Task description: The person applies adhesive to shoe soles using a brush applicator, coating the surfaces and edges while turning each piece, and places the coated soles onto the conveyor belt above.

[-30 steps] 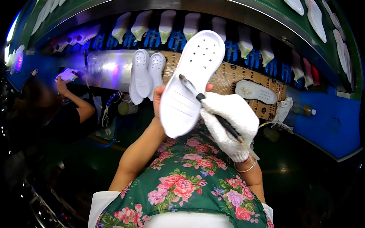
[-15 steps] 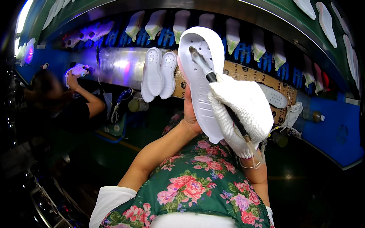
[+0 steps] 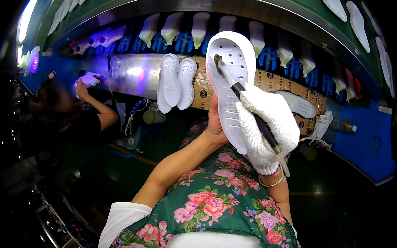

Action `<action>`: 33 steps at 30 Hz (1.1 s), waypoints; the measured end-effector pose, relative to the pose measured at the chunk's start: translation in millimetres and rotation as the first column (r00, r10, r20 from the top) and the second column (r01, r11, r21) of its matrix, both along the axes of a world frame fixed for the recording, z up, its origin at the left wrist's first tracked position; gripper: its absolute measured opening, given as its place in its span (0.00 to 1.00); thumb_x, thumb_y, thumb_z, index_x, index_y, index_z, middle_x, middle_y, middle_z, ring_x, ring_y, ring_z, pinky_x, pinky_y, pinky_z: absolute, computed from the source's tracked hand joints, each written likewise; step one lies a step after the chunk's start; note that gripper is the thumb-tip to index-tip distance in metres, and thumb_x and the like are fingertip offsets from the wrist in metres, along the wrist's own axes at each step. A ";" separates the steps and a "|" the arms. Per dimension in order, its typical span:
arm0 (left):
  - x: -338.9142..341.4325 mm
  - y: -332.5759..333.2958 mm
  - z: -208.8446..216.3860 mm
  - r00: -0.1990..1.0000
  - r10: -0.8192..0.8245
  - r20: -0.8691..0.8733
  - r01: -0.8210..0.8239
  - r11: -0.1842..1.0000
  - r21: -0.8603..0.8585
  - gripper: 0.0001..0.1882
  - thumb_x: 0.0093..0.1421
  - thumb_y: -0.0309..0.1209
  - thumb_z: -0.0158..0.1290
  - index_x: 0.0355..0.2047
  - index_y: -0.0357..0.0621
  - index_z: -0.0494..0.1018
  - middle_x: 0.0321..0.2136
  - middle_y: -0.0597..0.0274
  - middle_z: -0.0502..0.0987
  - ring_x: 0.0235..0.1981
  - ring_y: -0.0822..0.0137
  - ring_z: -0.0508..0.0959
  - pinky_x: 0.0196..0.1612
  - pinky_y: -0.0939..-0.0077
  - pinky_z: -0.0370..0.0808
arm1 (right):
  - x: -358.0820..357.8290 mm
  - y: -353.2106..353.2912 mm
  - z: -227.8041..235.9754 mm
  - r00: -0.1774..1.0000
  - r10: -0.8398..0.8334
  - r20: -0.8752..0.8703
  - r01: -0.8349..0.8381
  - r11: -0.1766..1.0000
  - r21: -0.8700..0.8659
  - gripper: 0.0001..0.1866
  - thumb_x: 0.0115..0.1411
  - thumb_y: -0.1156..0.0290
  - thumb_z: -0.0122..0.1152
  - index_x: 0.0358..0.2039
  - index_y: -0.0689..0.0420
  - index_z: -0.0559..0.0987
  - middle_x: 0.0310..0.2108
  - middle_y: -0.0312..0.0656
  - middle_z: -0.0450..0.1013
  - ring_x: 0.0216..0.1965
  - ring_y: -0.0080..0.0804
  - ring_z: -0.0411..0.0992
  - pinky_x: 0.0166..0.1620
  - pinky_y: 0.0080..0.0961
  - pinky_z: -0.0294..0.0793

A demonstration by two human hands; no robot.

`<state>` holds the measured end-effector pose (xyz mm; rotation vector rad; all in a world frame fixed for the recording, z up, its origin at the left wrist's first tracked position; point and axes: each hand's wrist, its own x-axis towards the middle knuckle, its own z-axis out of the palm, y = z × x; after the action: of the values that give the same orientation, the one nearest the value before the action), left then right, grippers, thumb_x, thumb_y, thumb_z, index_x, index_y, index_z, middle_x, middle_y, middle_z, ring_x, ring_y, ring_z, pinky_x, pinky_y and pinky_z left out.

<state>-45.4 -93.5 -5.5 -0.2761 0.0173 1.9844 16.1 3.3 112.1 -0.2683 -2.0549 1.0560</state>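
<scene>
Upright in front of me is a white shoe sole [image 3: 231, 99], its wide end up, with small holes and raised ribs on its inner face. My bare left hand [image 3: 215, 122] grips it by the left edge, the fingers partly hidden behind it. A white knitted glove covers my right hand [image 3: 270, 122], which is closed round a dark-handled brush [image 3: 238, 87] with a thin tube at its rear end. The bristles touch the sole's inner face near the upper left holes. Several white soles [image 3: 170, 81] lie on the bench left of my hands.
Behind runs a rack of shoe uppers on blue holders [image 3: 173, 29]. Brown cardboard [image 3: 268, 79] covers part of the bench, with another sole [image 3: 297, 104] and a crumpled cloth [image 3: 322, 124] at right. A co-worker's arm [image 3: 100, 106] holds a shoe at far left. A bottle [image 3: 345, 126] lies right.
The brush tip has moved slightly down the sole's left side. The sole and both hands appear a little further right, as does the whole scene.
</scene>
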 end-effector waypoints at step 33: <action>-7.6 8.8 11.4 0.973 -0.034 -0.227 -0.034 0.956 -0.290 0.53 0.53 0.72 0.53 0.66 0.45 0.62 0.61 0.46 0.69 0.62 0.48 0.71 0.66 0.44 0.65 | -3.5 4.8 6.6 0.998 -0.001 -0.060 -0.006 0.992 -0.126 0.11 0.51 0.82 0.69 0.37 0.63 0.84 0.39 0.51 0.82 0.38 0.41 0.81 0.46 0.32 0.77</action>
<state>-53.0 -84.8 5.9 -0.2342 0.4636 2.0023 12.6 8.0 118.7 -0.2953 -1.9389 1.1841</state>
